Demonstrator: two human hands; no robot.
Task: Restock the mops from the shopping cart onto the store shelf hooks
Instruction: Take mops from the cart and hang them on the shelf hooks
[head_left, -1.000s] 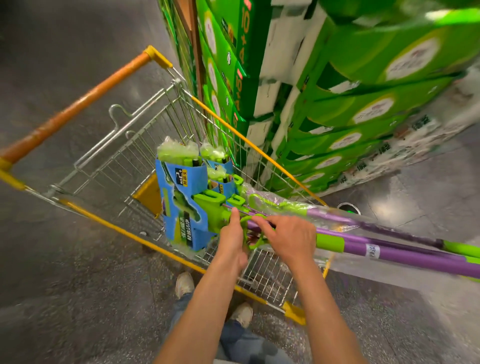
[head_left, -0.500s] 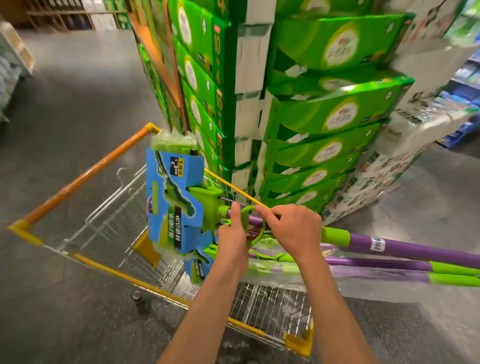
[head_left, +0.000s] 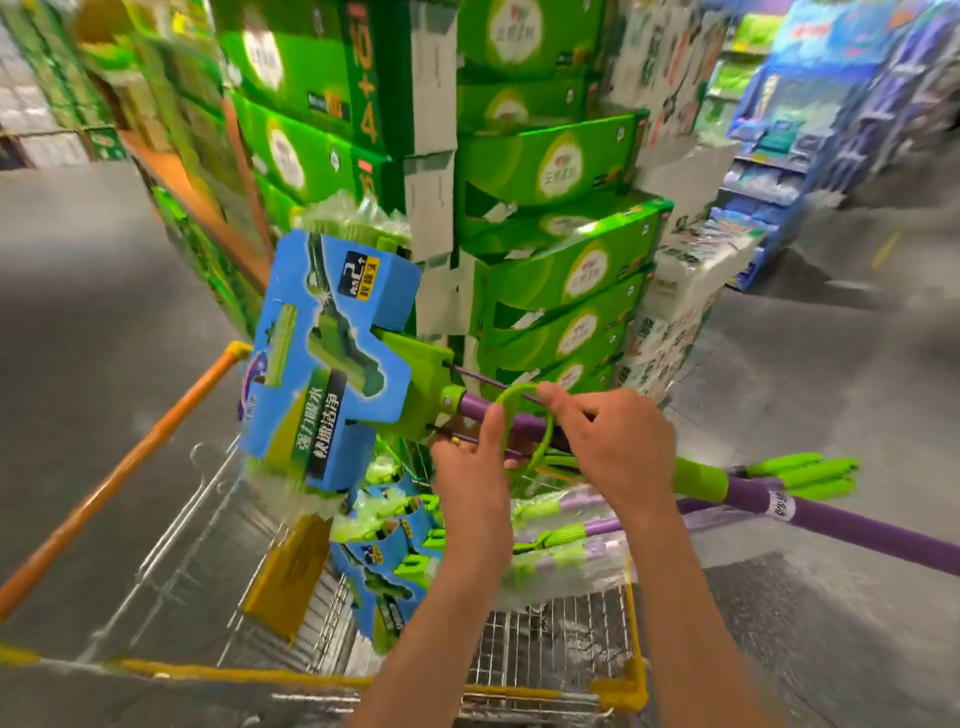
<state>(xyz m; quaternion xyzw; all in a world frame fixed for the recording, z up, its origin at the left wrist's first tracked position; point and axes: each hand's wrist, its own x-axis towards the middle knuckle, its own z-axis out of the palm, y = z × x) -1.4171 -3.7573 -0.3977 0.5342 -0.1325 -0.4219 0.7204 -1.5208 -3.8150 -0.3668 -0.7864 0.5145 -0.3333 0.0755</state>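
I hold one mop (head_left: 332, 358) up above the shopping cart (head_left: 550, 644). Its head is wrapped in a blue and green card sleeve, and its purple handle runs off to the right. My left hand (head_left: 475, 467) grips the handle just behind the green head joint, thumb up against the green wringer loop. My right hand (head_left: 608, 441) grips the handle a little further right, fingers pinching the loop. Other mops (head_left: 395, 571) of the same kind lie in the cart below, their handles sticking out to the right.
A tall stack of green cartons (head_left: 550, 280) stands right behind the cart. The cart's orange push bar (head_left: 119, 483) runs along the left. Blue store shelves (head_left: 810, 130) show at the far right across the grey floor.
The mop has risen out of the cart, its head now well above the rim. Both hands kept their grip on it. My view has lifted toward the cartons and aisle.
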